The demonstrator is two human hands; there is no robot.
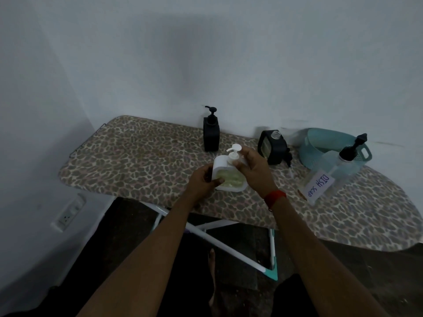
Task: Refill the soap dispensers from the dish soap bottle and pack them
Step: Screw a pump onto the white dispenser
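While you stand at the leopard-print surface (137,156), which runs from 9 o'clock round to 4 o'clock across your view, everything for the job sits on its far and right-hand parts. Taking the white dispenser in your hands as the centre of the dial, the teal basket (320,138) lies at 2 o'clock, tipped on its side near the wall. The dish soap bottle (325,177), clear with a black pump and a handwritten "DISH SOAP" label, leans at 3 o'clock with its top just in front of the basket. A squat dark dispenser (272,147) stands at 1 o'clock with its neck bare, and a loose pump (288,161) with its tube lies just beside it on the right. A tall black dispenser (211,136) stands upright at 12 o'clock, close to the wall, pump on.

The white dispenser (229,177) is at the near edge, tilted towards you, pale green soap showing in its window. Your left hand (203,179) grips its body from 9 o'clock, thumb across the front. Your right hand (254,168) curls round the neck below the white pump head, so both hands are clamped on the same piece. A red band (274,196) circles your right wrist. A wall socket (68,213) sits low at 8 o'clock.
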